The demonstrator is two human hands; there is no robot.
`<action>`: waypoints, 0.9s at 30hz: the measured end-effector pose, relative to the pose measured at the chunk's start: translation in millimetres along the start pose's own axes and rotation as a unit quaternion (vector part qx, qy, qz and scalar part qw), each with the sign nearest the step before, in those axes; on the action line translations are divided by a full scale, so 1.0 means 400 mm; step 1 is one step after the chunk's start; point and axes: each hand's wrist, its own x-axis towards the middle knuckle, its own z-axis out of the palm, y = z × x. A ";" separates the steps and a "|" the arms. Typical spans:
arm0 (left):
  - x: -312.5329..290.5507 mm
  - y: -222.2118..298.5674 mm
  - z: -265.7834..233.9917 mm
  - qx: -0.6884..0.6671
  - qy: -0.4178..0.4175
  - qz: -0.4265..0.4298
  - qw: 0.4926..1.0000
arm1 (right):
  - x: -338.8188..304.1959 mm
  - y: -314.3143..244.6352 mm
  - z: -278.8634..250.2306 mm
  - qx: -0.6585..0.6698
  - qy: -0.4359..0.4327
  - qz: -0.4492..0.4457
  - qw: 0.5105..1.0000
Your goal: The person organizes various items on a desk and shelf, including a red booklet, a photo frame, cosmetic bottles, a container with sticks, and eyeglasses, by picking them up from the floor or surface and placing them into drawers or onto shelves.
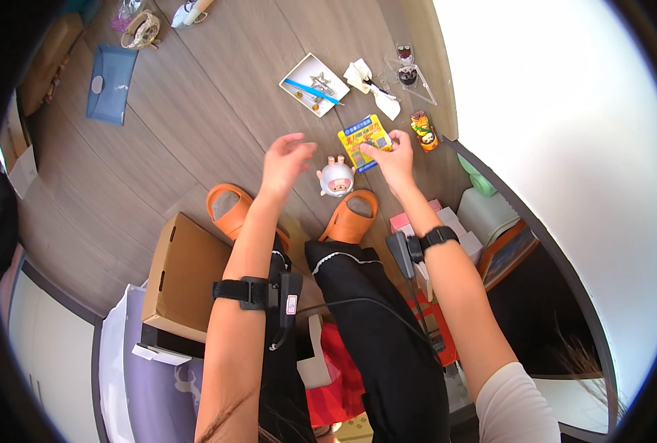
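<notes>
My right hand [393, 161] pinches a flat, square yellow packet [358, 140] with a blue strip and colourful print, its thumb lying on the near face. My left hand [286, 164] is raised to the left of it, holding nothing, with its fingers apart and slightly bent. Between and just below the two hands, a small silver-white figurine [336, 178] with a pink face lies on the wooden floor. Right of the packet is a small orange and green figure [423, 131].
Ahead lie a white tray [306, 97] of small items, a white bow [376, 88] and a clear stand [415, 81]. A blue pouch [111, 92] and a watch [142, 31] are at far left. Orange slippers [352, 215] and a cardboard box [184, 269] sit nearer me.
</notes>
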 end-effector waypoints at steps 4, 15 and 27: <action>-0.029 0.006 0.053 0.013 -0.090 0.041 0.995 | -0.098 -0.112 0.047 0.108 -0.104 0.065 0.986; 0.008 0.002 -0.037 -0.083 0.048 0.078 0.992 | 0.130 -0.149 0.060 -0.359 0.042 -0.258 0.896; -0.027 0.006 -0.095 -0.046 0.021 0.050 0.998 | 0.125 -0.198 0.120 -0.288 -0.017 -0.276 0.917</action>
